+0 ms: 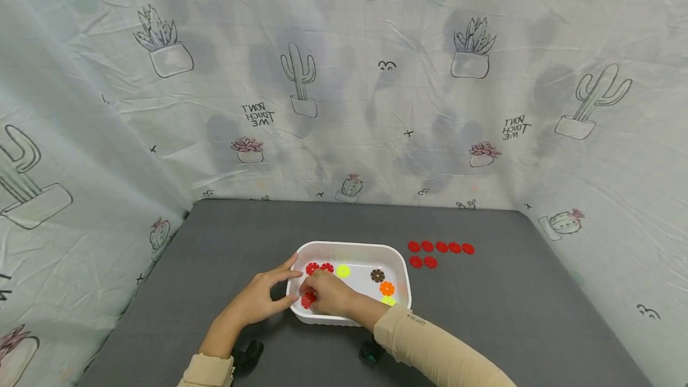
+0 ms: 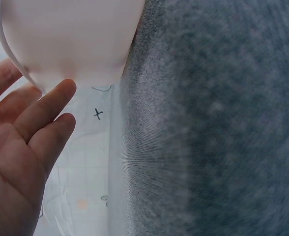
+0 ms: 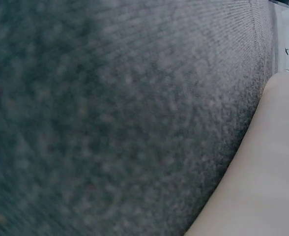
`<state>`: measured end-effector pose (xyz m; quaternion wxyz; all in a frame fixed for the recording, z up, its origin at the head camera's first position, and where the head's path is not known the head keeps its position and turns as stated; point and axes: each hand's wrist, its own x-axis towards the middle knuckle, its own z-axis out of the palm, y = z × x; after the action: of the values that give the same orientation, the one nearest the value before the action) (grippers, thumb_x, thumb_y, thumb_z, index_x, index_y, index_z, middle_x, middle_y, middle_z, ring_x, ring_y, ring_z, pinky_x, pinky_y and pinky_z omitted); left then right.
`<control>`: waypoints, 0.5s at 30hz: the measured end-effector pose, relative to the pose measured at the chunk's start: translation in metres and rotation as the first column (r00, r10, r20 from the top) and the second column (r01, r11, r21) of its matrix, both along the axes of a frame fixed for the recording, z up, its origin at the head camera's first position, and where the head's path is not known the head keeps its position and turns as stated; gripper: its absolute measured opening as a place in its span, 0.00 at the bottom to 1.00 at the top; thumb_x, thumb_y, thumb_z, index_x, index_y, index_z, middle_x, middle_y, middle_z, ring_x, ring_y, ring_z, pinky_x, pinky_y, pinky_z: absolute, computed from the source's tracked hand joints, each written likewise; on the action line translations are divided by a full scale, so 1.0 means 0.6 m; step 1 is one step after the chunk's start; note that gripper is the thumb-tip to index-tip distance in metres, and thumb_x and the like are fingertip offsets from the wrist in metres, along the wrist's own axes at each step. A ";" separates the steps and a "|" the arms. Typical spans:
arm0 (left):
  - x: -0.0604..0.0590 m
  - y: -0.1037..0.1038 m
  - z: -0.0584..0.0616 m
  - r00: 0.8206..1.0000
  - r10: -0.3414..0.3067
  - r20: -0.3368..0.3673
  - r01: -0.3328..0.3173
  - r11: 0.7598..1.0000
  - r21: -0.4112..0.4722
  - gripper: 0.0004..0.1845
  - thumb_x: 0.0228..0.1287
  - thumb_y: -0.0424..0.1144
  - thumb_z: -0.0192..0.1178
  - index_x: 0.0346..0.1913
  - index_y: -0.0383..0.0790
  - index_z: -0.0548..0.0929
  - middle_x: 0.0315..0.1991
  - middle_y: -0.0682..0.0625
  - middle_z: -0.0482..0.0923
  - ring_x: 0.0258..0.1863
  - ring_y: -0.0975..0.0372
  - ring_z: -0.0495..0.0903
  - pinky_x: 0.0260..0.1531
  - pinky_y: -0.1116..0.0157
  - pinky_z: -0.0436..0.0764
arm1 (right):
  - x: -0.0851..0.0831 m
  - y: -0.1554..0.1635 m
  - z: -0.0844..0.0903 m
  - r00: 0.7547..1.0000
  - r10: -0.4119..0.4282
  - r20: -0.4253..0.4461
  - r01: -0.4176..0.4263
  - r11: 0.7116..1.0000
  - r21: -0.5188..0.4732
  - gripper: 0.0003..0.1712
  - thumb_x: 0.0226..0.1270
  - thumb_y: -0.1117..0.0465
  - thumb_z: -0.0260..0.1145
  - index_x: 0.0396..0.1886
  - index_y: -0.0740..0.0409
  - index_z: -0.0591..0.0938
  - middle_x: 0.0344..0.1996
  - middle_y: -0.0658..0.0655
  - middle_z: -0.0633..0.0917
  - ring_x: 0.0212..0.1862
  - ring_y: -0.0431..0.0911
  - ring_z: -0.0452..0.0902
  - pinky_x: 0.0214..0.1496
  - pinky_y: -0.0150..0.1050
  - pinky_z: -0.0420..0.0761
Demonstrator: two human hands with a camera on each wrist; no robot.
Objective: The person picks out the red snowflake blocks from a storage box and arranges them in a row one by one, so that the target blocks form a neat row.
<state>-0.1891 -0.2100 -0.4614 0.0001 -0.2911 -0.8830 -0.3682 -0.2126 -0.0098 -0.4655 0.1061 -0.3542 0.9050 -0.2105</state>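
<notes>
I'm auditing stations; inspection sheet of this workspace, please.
Surface: grey table.
Job's things: white tray holding red discs, yellow discs, a brown disc and an orange disc; seven red discs on the table, to the tray's right.
Clutter: two black items near the wrists.
Grippers: left hand, spread, at the tray's left end; right hand inside the tray, by red discs, grip unclear.
Cables: nothing seen.
Surroundings: pale curtain printed with potted plants.

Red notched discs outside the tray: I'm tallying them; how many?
7: five red notched discs in the far row, two in the nearer, all right of the white tray.
</notes>
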 end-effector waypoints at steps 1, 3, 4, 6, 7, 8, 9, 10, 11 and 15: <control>0.000 0.000 0.000 1.000 0.002 0.005 -0.002 1.000 0.000 0.22 0.57 0.47 0.59 0.55 0.45 0.76 0.67 0.50 0.57 0.60 0.56 0.67 0.52 0.50 0.71 | 0.001 0.000 0.000 1.000 -0.003 0.000 0.003 1.000 0.000 0.18 0.47 0.63 0.69 0.42 0.50 0.81 0.33 0.44 0.77 0.35 0.34 0.66 0.37 0.23 0.71; 0.000 0.000 -0.001 1.000 0.003 0.012 -0.003 1.000 0.000 0.23 0.57 0.47 0.59 0.55 0.45 0.75 0.67 0.50 0.57 0.60 0.55 0.66 0.52 0.50 0.71 | 0.002 0.001 0.001 1.000 -0.016 0.004 0.016 1.000 -0.003 0.17 0.47 0.63 0.68 0.41 0.50 0.81 0.33 0.44 0.76 0.33 0.34 0.66 0.35 0.22 0.70; 0.000 0.000 -0.001 1.000 0.005 0.013 -0.005 1.000 -0.002 0.23 0.57 0.47 0.59 0.56 0.45 0.75 0.67 0.50 0.57 0.61 0.55 0.66 0.52 0.50 0.71 | 0.002 0.001 0.000 1.000 -0.024 0.010 0.024 1.000 -0.006 0.17 0.48 0.63 0.68 0.41 0.49 0.81 0.33 0.44 0.75 0.33 0.33 0.65 0.34 0.22 0.70; 0.000 -0.001 -0.002 1.000 0.009 0.017 -0.009 1.000 -0.003 0.23 0.57 0.47 0.59 0.56 0.45 0.75 0.68 0.50 0.57 0.60 0.56 0.67 0.52 0.50 0.71 | 0.003 0.002 0.000 0.999 -0.040 0.013 0.040 0.999 -0.008 0.17 0.48 0.63 0.68 0.41 0.48 0.82 0.33 0.44 0.74 0.33 0.33 0.65 0.33 0.21 0.70; 0.000 -0.001 -0.002 1.000 0.011 0.017 -0.011 1.000 -0.005 0.23 0.57 0.47 0.59 0.56 0.45 0.75 0.68 0.51 0.57 0.60 0.56 0.67 0.52 0.51 0.72 | 0.004 0.003 0.000 0.999 -0.045 0.011 0.045 0.999 -0.007 0.17 0.48 0.63 0.68 0.42 0.48 0.82 0.33 0.44 0.74 0.33 0.34 0.65 0.34 0.21 0.70; 0.000 -0.001 -0.002 1.000 0.014 0.017 -0.014 1.000 -0.009 0.23 0.57 0.47 0.59 0.56 0.46 0.75 0.68 0.51 0.57 0.60 0.56 0.67 0.52 0.51 0.72 | 0.004 0.003 0.000 0.999 -0.049 0.002 0.049 0.999 -0.004 0.17 0.49 0.63 0.68 0.42 0.48 0.82 0.34 0.44 0.75 0.33 0.34 0.66 0.34 0.21 0.70; 0.000 -0.001 -0.002 1.000 0.015 0.017 -0.015 1.000 -0.010 0.23 0.57 0.48 0.59 0.56 0.46 0.75 0.68 0.51 0.57 0.60 0.56 0.67 0.51 0.52 0.72 | 0.004 0.004 0.000 0.999 -0.051 -0.006 0.051 0.999 -0.005 0.17 0.49 0.63 0.68 0.42 0.48 0.82 0.34 0.45 0.75 0.34 0.34 0.66 0.35 0.21 0.71; 0.000 -0.001 -0.002 1.000 0.015 0.017 -0.014 1.000 -0.009 0.23 0.57 0.47 0.59 0.56 0.46 0.75 0.68 0.51 0.57 0.60 0.57 0.67 0.51 0.52 0.72 | 0.004 0.004 0.000 0.998 -0.054 -0.012 0.054 0.999 -0.006 0.17 0.49 0.63 0.69 0.42 0.48 0.82 0.34 0.45 0.76 0.34 0.35 0.66 0.36 0.22 0.71; 0.000 0.000 -0.002 1.000 0.015 0.017 -0.015 1.000 -0.009 0.23 0.57 0.47 0.59 0.56 0.46 0.75 0.68 0.51 0.57 0.60 0.57 0.67 0.51 0.53 0.73 | 0.004 0.005 0.001 0.998 -0.054 -0.023 0.054 0.999 -0.008 0.17 0.49 0.63 0.69 0.42 0.49 0.82 0.35 0.45 0.77 0.35 0.35 0.67 0.38 0.23 0.72; 0.000 0.000 -0.003 1.000 0.012 0.007 -0.012 1.000 -0.007 0.23 0.56 0.47 0.60 0.56 0.46 0.75 0.67 0.52 0.57 0.59 0.58 0.68 0.52 0.54 0.73 | 0.002 0.006 0.001 0.997 -0.050 -0.057 0.049 0.999 -0.024 0.17 0.48 0.63 0.69 0.41 0.51 0.83 0.36 0.45 0.81 0.36 0.36 0.69 0.41 0.26 0.73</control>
<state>-0.1893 -0.2103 -0.4629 -0.0019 -0.2842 -0.8861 -0.3661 -0.2113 -0.0060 -0.4652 0.0707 -0.3387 0.9137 -0.2132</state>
